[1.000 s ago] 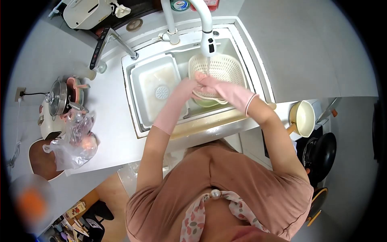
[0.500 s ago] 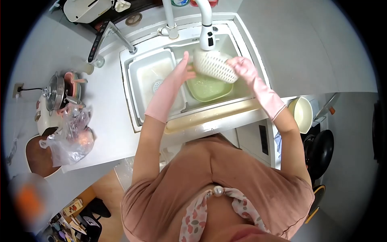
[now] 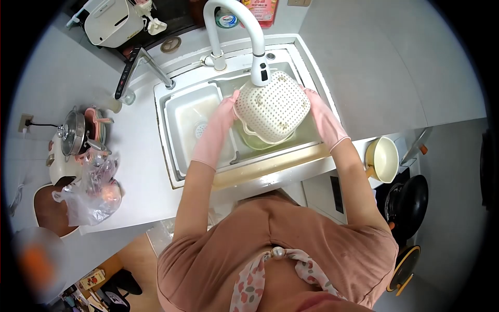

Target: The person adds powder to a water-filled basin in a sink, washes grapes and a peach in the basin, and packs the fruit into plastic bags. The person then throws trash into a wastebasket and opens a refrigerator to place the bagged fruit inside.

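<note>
At one o'clock, grips one white basket [image 3: 273,106] with left hand [image 3: 228,106] at its nine, right hand [image 3: 315,104] at its three, both partly hidden; covers most of one green basin [image 3: 252,141].

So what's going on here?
A person in pink gloves has a white basket in both hands at the sink. The left hand is at its left edge, the right hand at its right. It's tilted up beside the faucet, above a green basin. Can't tell if water is running.
</note>
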The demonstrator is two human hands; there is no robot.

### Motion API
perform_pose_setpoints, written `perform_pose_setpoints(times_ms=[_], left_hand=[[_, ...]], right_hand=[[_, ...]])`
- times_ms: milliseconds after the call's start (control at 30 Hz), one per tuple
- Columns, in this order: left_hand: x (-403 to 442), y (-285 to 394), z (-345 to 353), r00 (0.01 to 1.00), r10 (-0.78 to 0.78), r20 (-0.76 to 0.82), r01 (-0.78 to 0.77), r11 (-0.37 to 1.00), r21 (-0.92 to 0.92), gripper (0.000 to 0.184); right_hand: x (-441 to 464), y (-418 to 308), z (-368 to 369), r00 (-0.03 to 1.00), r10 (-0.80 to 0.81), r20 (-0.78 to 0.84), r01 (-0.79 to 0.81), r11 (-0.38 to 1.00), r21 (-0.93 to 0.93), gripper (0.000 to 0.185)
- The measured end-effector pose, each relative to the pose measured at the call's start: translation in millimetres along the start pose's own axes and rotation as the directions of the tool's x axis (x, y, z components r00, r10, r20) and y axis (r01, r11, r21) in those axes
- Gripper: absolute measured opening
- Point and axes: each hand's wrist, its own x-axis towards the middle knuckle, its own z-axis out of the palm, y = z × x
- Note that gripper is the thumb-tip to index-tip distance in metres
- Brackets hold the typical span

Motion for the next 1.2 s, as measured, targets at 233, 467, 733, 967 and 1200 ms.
perform_pose_setpoints(times_ms=[233, 467, 733, 967, 1200], left_hand=[[-26, 5, 16, 0.887, 0.05, -0.46, -0.142, 0.975, -0.168, 0.038], [7, -31, 43, 0.838, 0.197, -0.509, -0.318, 0.934, -0.162, 0.039], [-29, 1, 71, 0.83, 0.207, -0.517, -0.276, 0.959, -0.059, 0.037], [-52, 1, 48, 0.834, 0.381, -0.398, -0.322, 0.923, 0.211, 0.04], [-86, 28, 39, 0.773, 0.141, -0.619, -0.243, 0.967, -0.083, 0.038]], right_hand=[[-2, -31, 65, 0.964, -0.257, -0.069, 0.14, 0.711, -0.689, 0.05], [-41, -8, 204, 0.901, -0.09, 0.424, 0.375, -0.33, -0.866, 0.038], [-17, 26, 151, 0.829, -0.47, 0.305, 0.385, 0.083, -0.919, 0.05], [-32, 7, 146, 0.942, -0.255, 0.217, 0.334, 0.681, -0.652, 0.059], [-37, -20, 126, 0.915, 0.226, -0.333, -0.401, 0.45, -0.797, 0.065]])
